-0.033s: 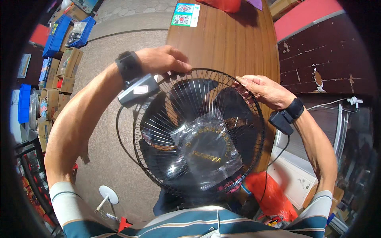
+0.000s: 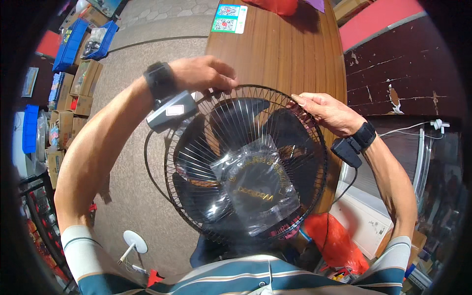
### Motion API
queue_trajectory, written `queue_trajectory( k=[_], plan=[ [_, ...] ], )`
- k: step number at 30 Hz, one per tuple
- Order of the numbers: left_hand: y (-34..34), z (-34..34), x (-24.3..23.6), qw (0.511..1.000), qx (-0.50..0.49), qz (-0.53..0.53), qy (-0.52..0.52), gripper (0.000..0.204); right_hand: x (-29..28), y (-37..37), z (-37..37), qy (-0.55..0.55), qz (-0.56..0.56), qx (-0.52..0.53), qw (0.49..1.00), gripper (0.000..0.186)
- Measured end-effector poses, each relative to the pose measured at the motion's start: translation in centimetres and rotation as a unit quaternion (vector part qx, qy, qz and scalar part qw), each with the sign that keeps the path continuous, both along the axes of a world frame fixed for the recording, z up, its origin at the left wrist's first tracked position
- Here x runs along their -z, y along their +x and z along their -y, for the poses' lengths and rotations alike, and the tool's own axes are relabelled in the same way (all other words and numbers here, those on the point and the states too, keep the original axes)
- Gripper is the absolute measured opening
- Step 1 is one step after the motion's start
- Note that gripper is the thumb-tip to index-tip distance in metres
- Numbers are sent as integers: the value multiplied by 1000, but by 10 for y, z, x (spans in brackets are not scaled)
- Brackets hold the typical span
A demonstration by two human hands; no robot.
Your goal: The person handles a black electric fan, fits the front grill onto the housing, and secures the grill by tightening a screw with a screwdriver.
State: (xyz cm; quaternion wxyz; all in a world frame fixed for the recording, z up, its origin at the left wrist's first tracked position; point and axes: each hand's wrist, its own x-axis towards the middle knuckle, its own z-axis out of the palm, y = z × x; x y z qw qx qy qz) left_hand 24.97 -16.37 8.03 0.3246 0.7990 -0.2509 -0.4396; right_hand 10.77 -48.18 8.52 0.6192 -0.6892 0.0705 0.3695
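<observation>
A black electric fan with a round wire guard [image 2: 324,167] fills the middle of the view, its front facing up in front of my body. Dark fan blades [image 2: 236,118] show through the wires. Over the guard's centre lies a clear plastic bag [image 2: 263,216], with a dark round disc bearing gold lettering beneath it. My left hand [image 2: 206,73] curls over the far-left rim, its fingertips partly hidden. At the far-right rim, my right hand [image 2: 327,112] grips the guard, thumb on top and the other fingers mostly behind it.
Beyond the fan runs a brown wooden table [image 2: 280,54] with a printed code card [image 2: 229,18] at its far left. A red plastic bag [image 2: 334,241] sits low on the right. Blue bins [image 2: 73,44] and cardboard boxes line the left. A white round-based stand [image 2: 134,242] is on the floor.
</observation>
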Motion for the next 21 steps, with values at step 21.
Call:
queue_trajectory(
  k=[21],
  plan=[
    [2, 13, -3, 998, 36, 51, -15, 53, 15, -14, -10, -31, 53, 99, 993, 38]
  ],
)
